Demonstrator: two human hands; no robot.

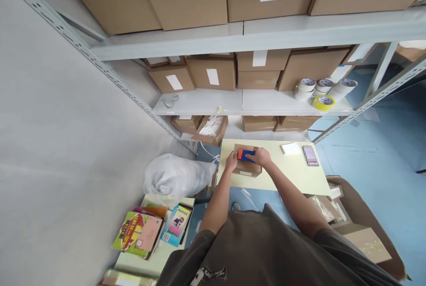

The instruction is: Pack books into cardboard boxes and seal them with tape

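Observation:
A small brown cardboard box with a white label on its near side rests on the pale yellow table. Over its top is a blue and orange block-shaped object, its orange end to the left. My right hand grips the blue part from the right, thumb across it. At the box's left edge, my left hand is closed, close beside the orange end. Its fingertips are partly hidden, and what lies inside the box, if anything, does not show.
A white pad and a blurred-out purple item lie on the table's right. Shelves behind hold cartons and tape rolls. A white plastic sack and books are at left, a large carton at right.

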